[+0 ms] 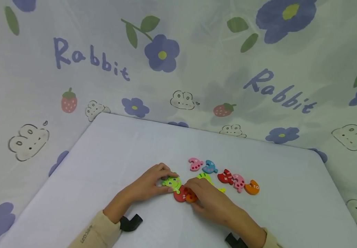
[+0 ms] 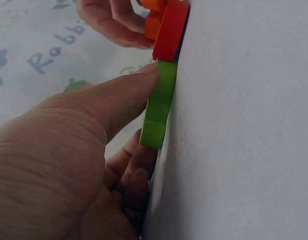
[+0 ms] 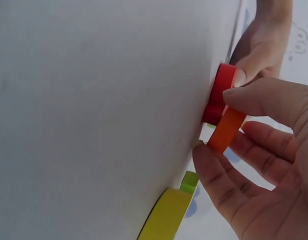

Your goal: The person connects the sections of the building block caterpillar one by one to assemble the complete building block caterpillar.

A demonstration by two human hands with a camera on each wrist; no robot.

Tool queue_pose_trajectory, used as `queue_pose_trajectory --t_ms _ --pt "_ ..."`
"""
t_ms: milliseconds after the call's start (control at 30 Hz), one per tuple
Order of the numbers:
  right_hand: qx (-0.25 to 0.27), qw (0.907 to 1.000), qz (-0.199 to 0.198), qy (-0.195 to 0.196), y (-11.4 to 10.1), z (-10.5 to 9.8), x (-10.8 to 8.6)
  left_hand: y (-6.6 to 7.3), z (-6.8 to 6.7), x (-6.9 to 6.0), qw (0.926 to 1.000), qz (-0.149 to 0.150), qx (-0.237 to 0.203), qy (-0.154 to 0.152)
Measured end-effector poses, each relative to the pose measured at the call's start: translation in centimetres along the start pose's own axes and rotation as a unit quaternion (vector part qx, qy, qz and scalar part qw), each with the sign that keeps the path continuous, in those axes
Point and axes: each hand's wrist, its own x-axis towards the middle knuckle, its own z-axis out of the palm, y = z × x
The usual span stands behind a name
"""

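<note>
A smooth white-topped bench (image 1: 119, 144) fills the lower part of the head view, its far edge slanting down to the right, and a pale curtain (image 1: 197, 51) rises behind it and down both sides, printed with purple flowers, green leaves, strawberries, rabbit faces and the word "Rabbit". Both forearms come in from the near side in beige sleeves (image 1: 96, 230), lettering showing on the left one, with a black fitting (image 1: 131, 223) below the left wrist and another near the right cuff. The hands face each other near the middle of the bench. The left hand (image 1: 150, 182) has a narrow grip on a green caterpillar head (image 1: 172, 184), thumb on the near side and fingers on the far side. The head lies against a red piece (image 1: 179, 195) marked 2. The right hand (image 1: 211, 199), bent inward, pinches an orange piece (image 1: 192, 197) between thumb and fingertips, right beside the red one. Partly hidden behind the right hand lies a yellow-green striped piece (image 1: 204, 177). Farther back are a pink piece (image 1: 195, 164) and a blue piece (image 1: 209, 167); to their right, a row of pieces (image 1: 238, 183) numbered 8, 9 and 10.
</note>
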Motion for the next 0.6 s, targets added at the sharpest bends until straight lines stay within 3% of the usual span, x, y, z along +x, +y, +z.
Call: queue_pose_trajectory --t_ms 167,500,600 --pt "-0.006 0.9999 0.012 -0.010 0.07 -0.01 0.01 -0.06 0.02 -0.03 1.0000 0.001 0.005 0.000" --pt "-0.036 0.9990 -0.007 -0.024 -0.24 -0.19 0.00 0.38 -0.14 -0.03 1.0000 0.005 0.007 -0.001" --pt "-0.025 0.9990 0.020 -0.030 -0.24 -0.37 -0.33 0.32 -0.09 0.06 0.9999 0.007 0.011 -0.002"
